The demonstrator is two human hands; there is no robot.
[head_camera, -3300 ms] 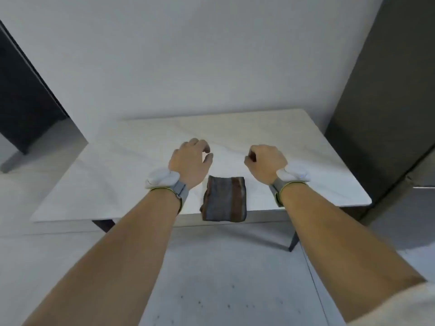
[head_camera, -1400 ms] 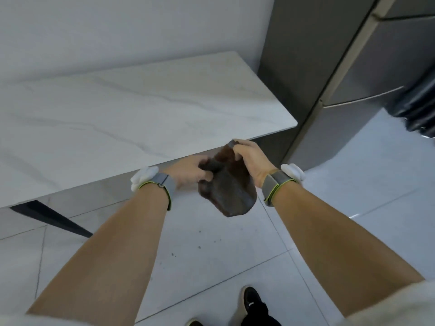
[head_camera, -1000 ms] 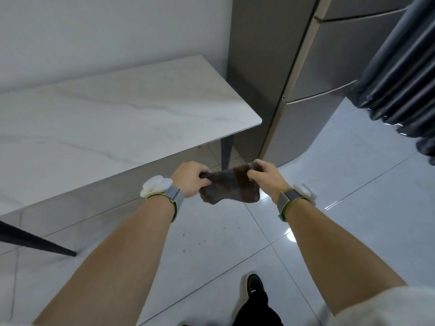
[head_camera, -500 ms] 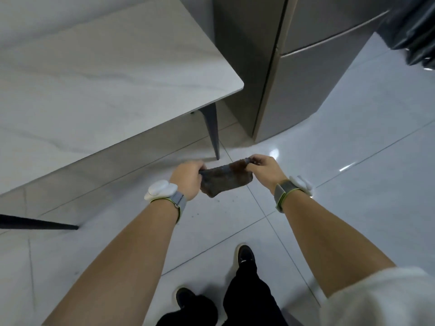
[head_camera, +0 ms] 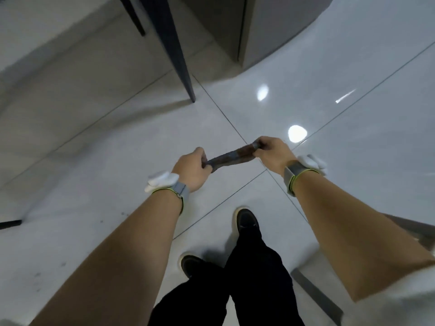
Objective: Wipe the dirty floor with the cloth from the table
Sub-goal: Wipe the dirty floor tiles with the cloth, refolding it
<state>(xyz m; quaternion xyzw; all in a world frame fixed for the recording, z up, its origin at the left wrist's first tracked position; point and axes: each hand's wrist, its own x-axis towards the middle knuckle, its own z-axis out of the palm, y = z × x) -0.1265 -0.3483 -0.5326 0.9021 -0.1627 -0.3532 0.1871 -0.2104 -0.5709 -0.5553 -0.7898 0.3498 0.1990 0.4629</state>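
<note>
Brown and grey, the cloth [head_camera: 231, 155] hangs stretched in the air between two hands, above the floor [head_camera: 117, 149] and clear of it; the left hand [head_camera: 191, 170] has its fingers curled round the cloth's lower end, and the right hand [head_camera: 274, 152] pinches the upper end with curled fingers and thumb. Pale glossy tiles cover the floor, with dark grout lines crossing just under the cloth; small dark specks [head_camera: 101, 221] lie scattered on the tile to the lower left, beside the left forearm. One dark table leg [head_camera: 179, 57] slants down to the floor ahead of the hands, well apart from them, with a second, thinner leg [head_camera: 134, 15] behind it; a grey cabinet [head_camera: 270, 27] stands to the upper right. Two bright reflections [head_camera: 297, 133] show on the tiles near the right hand. Two dark shoes are in view, one [head_camera: 246, 222] forward and one [head_camera: 193, 264] back, under black trousers [head_camera: 247, 278]; each wrist bears one grey band with a white piece, left [head_camera: 162, 182] and right [head_camera: 310, 162]. Nothing lies between the cloth and the tile beneath it.
</note>
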